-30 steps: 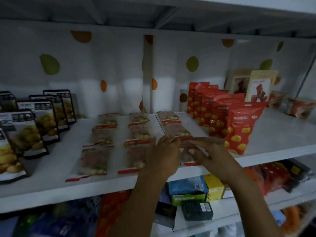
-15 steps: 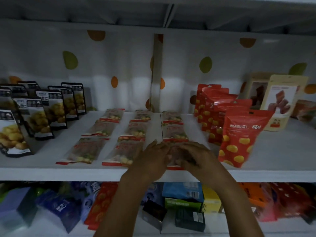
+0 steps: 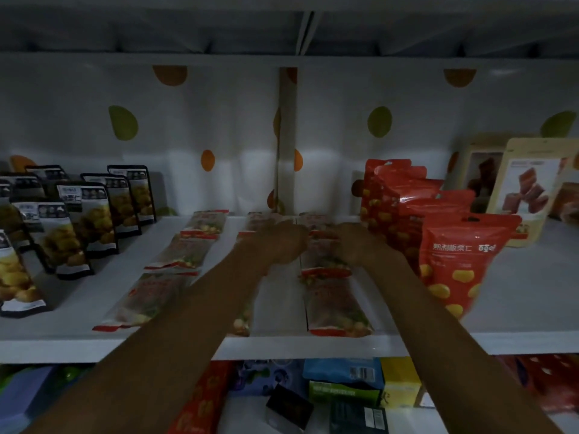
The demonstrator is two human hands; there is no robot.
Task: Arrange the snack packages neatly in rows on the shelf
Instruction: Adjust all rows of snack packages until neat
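Flat clear snack packages with red ends lie in three rows on the white shelf (image 3: 507, 341). The left row's front package (image 3: 147, 303) and the right row's front package (image 3: 336, 308) lie near the shelf edge. My left arm hides most of the middle row. Both hands reach deep onto the shelf. My left hand (image 3: 282, 242) and my right hand (image 3: 358, 244) flank the right row's middle package (image 3: 322, 245) and touch its sides. Dim light and blur hide how the fingers lie.
Red chestnut pouches (image 3: 460, 264) stand in a row just right of my right hand. Black pouches (image 3: 73, 236) stand at the left, beige pouches (image 3: 526, 189) at the back right. Boxes (image 3: 344, 380) and bags fill the lower shelf. A shelf board hangs overhead.
Both hands left the right row's front package and moved back to that row's middle package. The view has come closer to the shelf.
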